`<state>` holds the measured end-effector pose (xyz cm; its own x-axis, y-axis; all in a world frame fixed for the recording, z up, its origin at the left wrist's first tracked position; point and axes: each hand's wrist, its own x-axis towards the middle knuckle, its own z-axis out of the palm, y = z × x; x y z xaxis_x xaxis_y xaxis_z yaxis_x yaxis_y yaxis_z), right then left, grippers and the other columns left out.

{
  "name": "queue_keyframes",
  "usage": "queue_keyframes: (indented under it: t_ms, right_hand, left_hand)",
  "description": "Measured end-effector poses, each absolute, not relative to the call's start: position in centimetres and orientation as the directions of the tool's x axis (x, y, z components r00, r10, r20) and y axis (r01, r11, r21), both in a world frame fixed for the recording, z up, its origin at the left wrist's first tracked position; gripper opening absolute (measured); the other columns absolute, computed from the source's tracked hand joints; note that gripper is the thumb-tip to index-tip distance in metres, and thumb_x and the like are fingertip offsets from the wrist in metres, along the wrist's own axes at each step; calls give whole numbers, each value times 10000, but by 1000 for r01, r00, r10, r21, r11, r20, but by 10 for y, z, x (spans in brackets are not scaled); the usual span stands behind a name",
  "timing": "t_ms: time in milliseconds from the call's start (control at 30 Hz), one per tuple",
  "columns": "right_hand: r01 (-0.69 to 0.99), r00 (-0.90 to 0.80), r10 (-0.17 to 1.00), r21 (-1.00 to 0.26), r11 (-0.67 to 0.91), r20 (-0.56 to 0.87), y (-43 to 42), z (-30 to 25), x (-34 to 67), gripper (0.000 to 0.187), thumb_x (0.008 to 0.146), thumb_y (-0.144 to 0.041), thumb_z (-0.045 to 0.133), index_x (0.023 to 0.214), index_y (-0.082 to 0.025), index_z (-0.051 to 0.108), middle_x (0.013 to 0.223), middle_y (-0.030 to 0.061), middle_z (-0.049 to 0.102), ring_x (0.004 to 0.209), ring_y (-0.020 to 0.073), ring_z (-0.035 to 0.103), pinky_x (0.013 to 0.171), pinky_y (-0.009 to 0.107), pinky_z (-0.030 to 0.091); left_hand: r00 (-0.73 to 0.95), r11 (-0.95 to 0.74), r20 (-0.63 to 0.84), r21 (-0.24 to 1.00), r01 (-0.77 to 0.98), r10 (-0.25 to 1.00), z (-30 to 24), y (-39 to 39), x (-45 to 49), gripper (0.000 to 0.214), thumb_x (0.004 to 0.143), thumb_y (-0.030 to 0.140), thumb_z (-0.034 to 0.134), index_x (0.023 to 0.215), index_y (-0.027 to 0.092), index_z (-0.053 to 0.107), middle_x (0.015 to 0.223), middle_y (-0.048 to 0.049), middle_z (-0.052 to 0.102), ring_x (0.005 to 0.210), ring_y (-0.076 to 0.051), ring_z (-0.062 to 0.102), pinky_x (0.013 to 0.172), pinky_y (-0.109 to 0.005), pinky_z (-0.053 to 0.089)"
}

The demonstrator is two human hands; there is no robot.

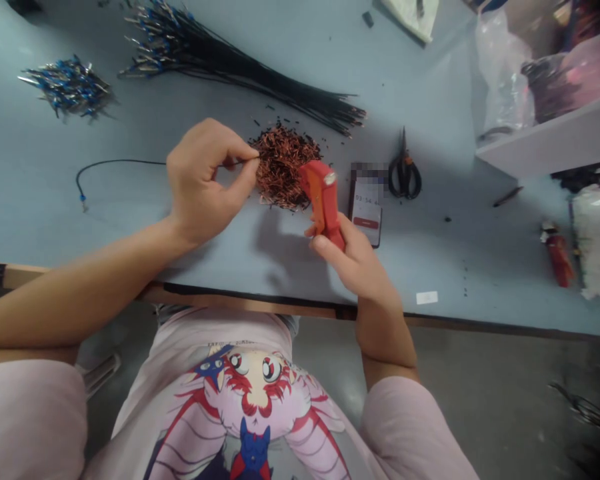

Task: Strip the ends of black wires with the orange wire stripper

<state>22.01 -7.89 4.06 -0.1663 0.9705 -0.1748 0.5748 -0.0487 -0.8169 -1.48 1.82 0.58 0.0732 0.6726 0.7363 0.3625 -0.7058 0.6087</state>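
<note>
My left hand [210, 180] pinches a thin black wire [123, 161] close to one end. The wire trails off to the left and curls down to a blue-collared metal connector [83, 200]. In my right hand [355, 257] is a red and orange wire stripper [323, 197], its head tilted up and to the left. Whether its jaws are open cannot be made out. The tool's head overlaps the right side of a heap of copper and black wire scraps [285, 167] from this angle. The wire's end by my left fingertips is apart from the tool.
Behind the scraps lies a long bundle of black wires [240, 70] with blue connectors at its left end. A pile of loose blue connectors [73, 85] sits far left. To the right are a phone [367, 223], black scissors [405, 173] and a red-handled tool [557, 253].
</note>
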Motion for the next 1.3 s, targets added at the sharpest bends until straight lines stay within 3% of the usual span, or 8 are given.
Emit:
queue_keyframes:
  t_ms: [133, 233, 367, 500, 800, 1067, 1167, 1300]
  right_hand:
    - [885, -251, 968, -399, 240, 25, -84, 32, 208, 394, 851, -270, 614, 1225, -152, 579, 1115, 166, 661, 1022, 326, 601, 874, 495, 502]
    - [914, -326, 945, -257, 313, -8, -84, 21, 200, 412, 843, -266, 661, 1235, -152, 604, 1156, 175, 669, 1047, 363, 589, 861, 525, 501]
    - [855, -411, 911, -337, 395, 23, -81, 17, 201, 385, 868, -340, 703, 1201, -169, 616, 1214, 172, 662, 1122, 355, 571, 916, 521, 509]
    - [776, -298, 897, -465, 426, 326, -80, 23, 206, 231, 916, -329, 667, 1098, -199, 613, 1079, 128, 694, 1047, 281, 624, 914, 469, 526]
    - [719, -239, 802, -455, 525, 547, -76, 16, 201, 74, 940, -149, 606, 956, -221, 598, 869, 59, 687, 853, 207, 630, 760, 368, 538]
    - [702, -348, 776, -403, 587, 526, -76, 21, 204, 151, 890, -78, 551, 857, -225, 542, 797, 34, 633, 782, 194, 570, 730, 356, 503]
    - [771, -244, 807, -397, 498, 537, -71, 28, 223, 154, 883, -104, 501, 816, -235, 544, 789, 38, 594, 778, 212, 564, 734, 388, 482]
    - [820, -27, 896, -503, 273, 443, -62, 32, 246, 133, 927, -205, 532, 841, -233, 630, 796, 51, 593, 753, 224, 562, 713, 402, 481]
  left_hand:
    - [130, -746, 806, 455, 486, 577, 3, 27, -22, 70, 896, 211, 669, 848, 251, 638, 742, 26, 631, 729, -151, 581, 742, -346, 445]
    - [203, -727, 763, 447, 521, 614, 0, 25, -20, 92, 914, 270, 650, 823, 267, 661, 811, 15, 693, 768, -178, 614, 778, -391, 452]
    - [362, -825, 790, 294, 483, 494, -2, 14, -12, 57, 889, 237, 656, 840, 262, 673, 821, 28, 721, 740, -172, 615, 711, -359, 478]
    - [413, -897, 852, 136, 421, 323, 0, 5, -5, 96, 836, 158, 700, 885, 226, 653, 816, 30, 744, 696, -162, 583, 624, -315, 491]
    - [447, -938, 856, 111, 329, 258, 3, -8, 4, 115, 873, 203, 714, 826, 225, 612, 741, 43, 703, 650, -139, 586, 577, -279, 476]
    - [590, -928, 744, 109, 356, 314, 9, -10, -1, 259, 941, 236, 584, 684, 211, 577, 623, 35, 609, 571, -117, 490, 493, -279, 352]
    - [560, -861, 734, 66, 504, 385, 15, 12, -20, 236, 884, 238, 599, 650, 214, 573, 573, 20, 531, 578, -123, 436, 475, -310, 275]
    - [255, -714, 752, 377, 590, 608, 21, 42, -42, 171, 868, 341, 724, 766, 224, 653, 602, 65, 535, 597, -82, 484, 526, -294, 350]
